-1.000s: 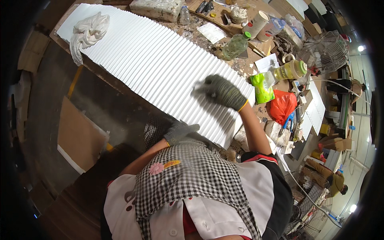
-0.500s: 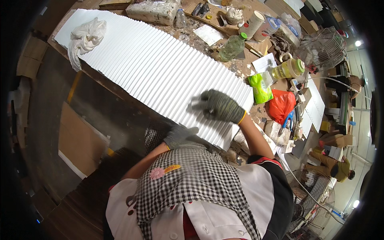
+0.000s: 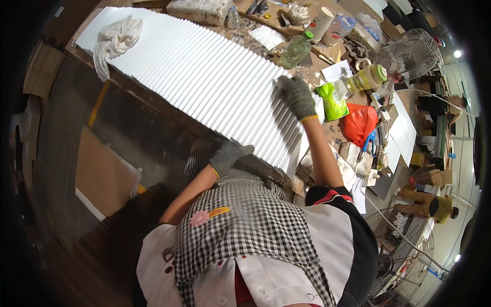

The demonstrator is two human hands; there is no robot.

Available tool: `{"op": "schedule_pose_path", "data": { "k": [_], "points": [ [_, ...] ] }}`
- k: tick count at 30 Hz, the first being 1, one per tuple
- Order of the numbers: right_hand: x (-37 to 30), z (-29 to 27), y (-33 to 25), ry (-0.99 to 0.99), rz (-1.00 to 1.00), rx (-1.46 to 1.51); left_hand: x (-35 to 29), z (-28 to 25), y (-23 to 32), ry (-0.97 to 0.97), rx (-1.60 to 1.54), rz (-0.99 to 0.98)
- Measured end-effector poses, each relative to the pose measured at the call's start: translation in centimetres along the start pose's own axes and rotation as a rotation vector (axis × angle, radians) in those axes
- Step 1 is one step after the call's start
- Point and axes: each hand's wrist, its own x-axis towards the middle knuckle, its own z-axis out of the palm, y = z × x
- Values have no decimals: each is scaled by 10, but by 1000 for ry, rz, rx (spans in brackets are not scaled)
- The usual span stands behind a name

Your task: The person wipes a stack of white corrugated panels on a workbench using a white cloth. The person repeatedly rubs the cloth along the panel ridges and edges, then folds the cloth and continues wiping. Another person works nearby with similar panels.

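Note:
A long row of narrow white strips (image 3: pixel 194 71), possibly folded card or board, lies side by side across the workbench. Over the right part of the row, by its far edge, is my right hand (image 3: pixel 299 98) in a dark grey-green knit glove. Its fingertips are smeared by motion, and nothing can be made out in them. My left hand (image 3: pixel 229 156), gloved alike, rests at the near edge of the strips, close to my checked apron (image 3: pixel 240 215). One finger stretches out along that edge; the others are partly hidden. A crumpled white cloth (image 3: pixel 118 40) lies on the row's far left end.
Beyond the strips stand a green-capped bottle (image 3: pixel 296 50), a green soft pack (image 3: pixel 333 102), a red plastic bag (image 3: pixel 360 124) and a yellowish bottle (image 3: pixel 365 79). A wire fan (image 3: pixel 411 53) is at the far right. Brown board (image 3: pixel 105 171) lies on the floor at left.
My right hand has moved away from me and slightly right, toward the far edge of the strips. My left hand has shifted little, staying at the near edge.

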Motion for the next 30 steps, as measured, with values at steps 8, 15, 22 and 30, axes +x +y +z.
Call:
{"op": "schedule_pose_path", "data": {
  "k": [8, 15, 22, 30],
  "points": [
    [-132, -8, -183, -233, -255, 66, -70, -72, -46, 48, -156, 284],
    [-77, -9, -163, -164, 263, -9, -98, -122, -101, 309, -208, 351],
    [-136, 4, -222, -396, -187, 38, -121, -127, -115, 261, -769, 211],
    [-106, 15, -203, -147, 420, -35, -110, -130, -137, 202, -182, 380]
  ]
}}
